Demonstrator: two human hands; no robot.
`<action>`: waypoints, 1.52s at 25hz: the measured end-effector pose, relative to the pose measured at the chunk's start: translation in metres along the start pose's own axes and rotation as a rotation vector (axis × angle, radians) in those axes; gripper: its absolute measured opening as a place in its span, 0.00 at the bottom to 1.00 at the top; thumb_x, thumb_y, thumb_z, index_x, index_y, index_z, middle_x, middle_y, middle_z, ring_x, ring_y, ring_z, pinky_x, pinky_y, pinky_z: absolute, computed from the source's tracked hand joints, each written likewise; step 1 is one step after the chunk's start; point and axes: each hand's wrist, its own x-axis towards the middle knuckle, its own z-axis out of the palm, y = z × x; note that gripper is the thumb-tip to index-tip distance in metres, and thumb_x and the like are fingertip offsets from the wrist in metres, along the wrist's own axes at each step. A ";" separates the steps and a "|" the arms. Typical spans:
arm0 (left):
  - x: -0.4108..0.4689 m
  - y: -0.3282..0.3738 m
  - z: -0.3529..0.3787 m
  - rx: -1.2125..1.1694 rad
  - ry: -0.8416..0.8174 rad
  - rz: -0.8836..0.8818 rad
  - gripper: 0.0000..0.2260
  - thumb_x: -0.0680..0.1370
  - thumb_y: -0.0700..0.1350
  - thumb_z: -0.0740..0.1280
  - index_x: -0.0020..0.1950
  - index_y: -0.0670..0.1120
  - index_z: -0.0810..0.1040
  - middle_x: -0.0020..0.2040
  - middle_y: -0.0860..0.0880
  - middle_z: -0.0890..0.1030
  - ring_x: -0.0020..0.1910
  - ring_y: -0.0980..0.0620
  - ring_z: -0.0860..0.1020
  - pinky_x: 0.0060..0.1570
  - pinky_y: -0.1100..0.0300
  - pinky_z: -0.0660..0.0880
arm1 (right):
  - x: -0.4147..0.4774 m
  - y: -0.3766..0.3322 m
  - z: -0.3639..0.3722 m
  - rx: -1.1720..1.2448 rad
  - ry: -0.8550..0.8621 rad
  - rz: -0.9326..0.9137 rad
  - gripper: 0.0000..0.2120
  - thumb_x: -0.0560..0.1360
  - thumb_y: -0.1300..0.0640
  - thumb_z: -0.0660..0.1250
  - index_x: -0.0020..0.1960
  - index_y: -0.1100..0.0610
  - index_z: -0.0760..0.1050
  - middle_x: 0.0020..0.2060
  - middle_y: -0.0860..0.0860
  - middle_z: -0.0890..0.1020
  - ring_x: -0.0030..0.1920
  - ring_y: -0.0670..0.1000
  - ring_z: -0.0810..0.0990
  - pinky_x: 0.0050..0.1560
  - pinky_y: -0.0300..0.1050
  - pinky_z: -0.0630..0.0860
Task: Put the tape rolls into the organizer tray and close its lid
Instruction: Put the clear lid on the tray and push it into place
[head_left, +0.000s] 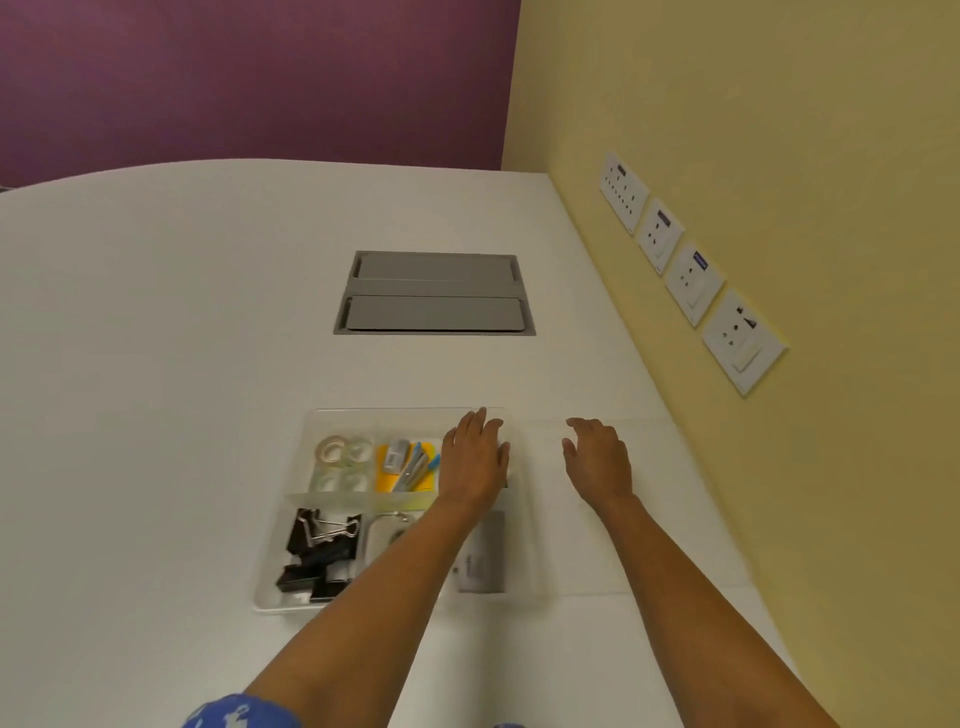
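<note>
A clear organizer tray (284, 525) sits on the white table (156, 364). Several clear tape rolls (343, 462) lie in its far-left compartment. My left hand (475, 460) hovers palm down over the tray's far-right part, fingers stretched, holding nothing. A clear lid (675, 509), barely visible, lies flat on the table just right of the tray. My right hand (597, 462) rests on the lid's far-left part with fingers loosely curved; I cannot tell whether it grips the edge.
Black binder clips (319, 551) fill the near-left compartment. Yellow notes with pens (410, 467) lie in the middle, and a grey item (488, 556) at the near right. A grey cable hatch (434, 293) is set into the table beyond. The yellow wall with sockets (691, 275) runs along the right.
</note>
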 end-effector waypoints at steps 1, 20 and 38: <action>0.002 0.016 0.010 -0.003 -0.004 0.003 0.18 0.82 0.47 0.56 0.71 0.46 0.65 0.76 0.45 0.61 0.76 0.47 0.57 0.73 0.52 0.56 | 0.001 0.020 -0.002 -0.017 -0.013 0.030 0.18 0.80 0.56 0.59 0.68 0.58 0.67 0.64 0.57 0.75 0.64 0.58 0.72 0.63 0.51 0.70; 0.090 0.072 0.090 0.265 -0.314 -0.002 0.19 0.79 0.39 0.56 0.71 0.43 0.63 0.70 0.44 0.68 0.68 0.45 0.66 0.68 0.51 0.61 | 0.045 0.138 0.004 -0.120 -0.157 0.122 0.24 0.80 0.54 0.57 0.74 0.59 0.56 0.74 0.56 0.61 0.72 0.56 0.63 0.69 0.49 0.65; 0.110 0.068 0.107 0.095 -0.284 0.047 0.10 0.79 0.38 0.60 0.59 0.42 0.75 0.59 0.43 0.75 0.58 0.44 0.72 0.55 0.53 0.71 | 0.069 0.134 0.017 -0.101 -0.196 -0.058 0.19 0.79 0.62 0.56 0.70 0.54 0.66 0.68 0.53 0.70 0.66 0.55 0.70 0.64 0.49 0.68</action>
